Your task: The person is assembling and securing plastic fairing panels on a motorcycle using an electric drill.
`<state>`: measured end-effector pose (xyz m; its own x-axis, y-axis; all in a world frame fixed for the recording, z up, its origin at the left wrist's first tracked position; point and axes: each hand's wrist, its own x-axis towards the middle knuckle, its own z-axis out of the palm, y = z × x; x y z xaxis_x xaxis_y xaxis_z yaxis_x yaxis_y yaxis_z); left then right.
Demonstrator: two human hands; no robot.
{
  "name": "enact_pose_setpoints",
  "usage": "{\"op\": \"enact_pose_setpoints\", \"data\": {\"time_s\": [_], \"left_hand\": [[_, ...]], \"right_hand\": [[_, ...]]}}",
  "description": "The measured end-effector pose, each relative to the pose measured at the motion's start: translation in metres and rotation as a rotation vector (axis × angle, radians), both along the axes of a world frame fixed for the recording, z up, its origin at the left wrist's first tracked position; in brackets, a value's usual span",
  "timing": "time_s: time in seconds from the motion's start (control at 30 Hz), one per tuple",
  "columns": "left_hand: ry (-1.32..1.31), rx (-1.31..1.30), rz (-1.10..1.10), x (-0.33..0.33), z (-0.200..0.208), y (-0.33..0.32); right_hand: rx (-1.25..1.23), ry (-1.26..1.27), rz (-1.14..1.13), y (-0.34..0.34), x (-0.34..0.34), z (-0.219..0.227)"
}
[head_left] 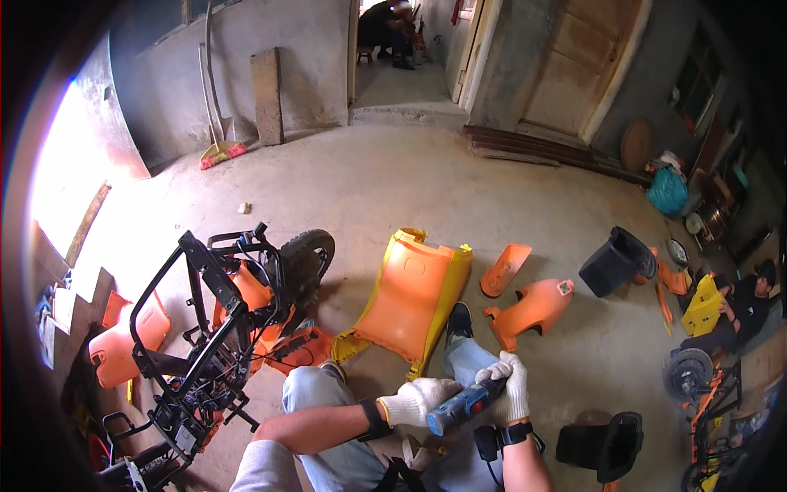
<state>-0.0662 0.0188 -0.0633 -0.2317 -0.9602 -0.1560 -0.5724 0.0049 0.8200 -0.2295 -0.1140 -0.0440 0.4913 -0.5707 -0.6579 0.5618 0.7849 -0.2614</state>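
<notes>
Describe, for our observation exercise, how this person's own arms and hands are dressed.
The left hand and right hand wear white, knitted-looking gloves; the left cuff has a yellowish edge. A black band circles each wrist, with a dark boxy piece beside the right one. A grey sleeve leaves the left forearm bare.

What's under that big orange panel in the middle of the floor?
Yellow plastic shows along both sides of the big orange panel, with concrete floor around it. I can't tell if anything else is underneath: the panel covers it.
</notes>
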Motion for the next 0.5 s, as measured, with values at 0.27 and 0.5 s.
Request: {"op": "enact_pose_setpoints", "data": {"time_s": [0.27,0.5], "left_hand": [[-0.09,0.067,0.008,0.006,0.023,0.005],[-0.013,0.007,0.103,0.002,0.018,0.007]], "right_hand": [[-0.077,0.135,0.094,-0.003,0.002,-0.005],[-0.073,0.029,0.1,-0.004,0.005,-0.002]]}}
